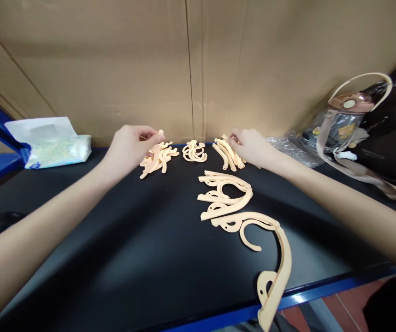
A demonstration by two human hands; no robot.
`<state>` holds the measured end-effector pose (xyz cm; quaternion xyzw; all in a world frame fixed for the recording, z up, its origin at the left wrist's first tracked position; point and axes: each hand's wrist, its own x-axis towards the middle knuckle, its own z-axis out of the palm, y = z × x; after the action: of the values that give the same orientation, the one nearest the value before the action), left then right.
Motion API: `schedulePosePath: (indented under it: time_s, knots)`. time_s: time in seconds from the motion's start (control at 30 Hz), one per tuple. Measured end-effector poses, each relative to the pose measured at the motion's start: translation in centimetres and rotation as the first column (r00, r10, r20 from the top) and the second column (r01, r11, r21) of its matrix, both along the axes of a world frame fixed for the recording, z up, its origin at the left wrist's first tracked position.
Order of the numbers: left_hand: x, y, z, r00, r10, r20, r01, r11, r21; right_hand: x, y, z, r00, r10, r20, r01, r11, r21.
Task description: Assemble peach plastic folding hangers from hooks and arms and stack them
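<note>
My left hand [133, 140] is closed in a pinch on a beige plastic hanger arm, above a pile of similar hanger arms [165, 159]. At the back right, my right hand [251, 144] has its fingers curled round a hanger arm at the edge of a second pile of curved arms [223, 154]; its fingertips are partly hidden. Between the piles lies a small heap of hanger hooks [194, 152]. Nearer me are folded hangers [230, 196] and one partly opened hanger [282, 258], whose lower arm reaches over the table's front edge.
The black table [132, 258] has a blue front edge and cardboard behind it. A tissue pack [59, 150] lies at the back left. A strapped bottle [346, 122], clear plastic wrap [294, 150] and a dark bag [391, 138] are at the right.
</note>
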<state>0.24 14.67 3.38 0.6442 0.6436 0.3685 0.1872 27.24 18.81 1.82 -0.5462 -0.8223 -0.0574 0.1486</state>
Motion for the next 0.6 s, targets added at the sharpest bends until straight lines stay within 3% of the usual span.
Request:
schedulePosePath:
  time_s: [0.1, 0.27, 0.43, 0.6]
  knots:
    - [-2.6, 3.0, -0.8, 0.999, 0.002, 0.042, -0.002, 1.0, 0.005, -1.9, 1.5, -0.8, 1.0, -0.009, 0.02, 0.009, 1.0, 0.018]
    - [-4.7, 5.1, -2.6, 0.992, 0.025, -0.126, -0.018, 0.998, 0.058, -3.9, 3.4, -2.4, 0.995, -0.032, 0.097, 0.029, 0.999, 0.034]
    - [-4.5, 4.1, -2.8, 0.964, 0.028, -0.263, 0.011, 0.989, 0.145, -3.2, 3.8, -2.6, 0.985, 0.001, 0.172, -0.019, 0.994, 0.105]
    - [-2.3, 1.0, -2.4, 0.943, 0.049, -0.329, 0.033, 0.971, 0.238, -1.5, 0.4, -0.7, 0.985, 0.071, 0.156, -0.103, 0.973, 0.205]
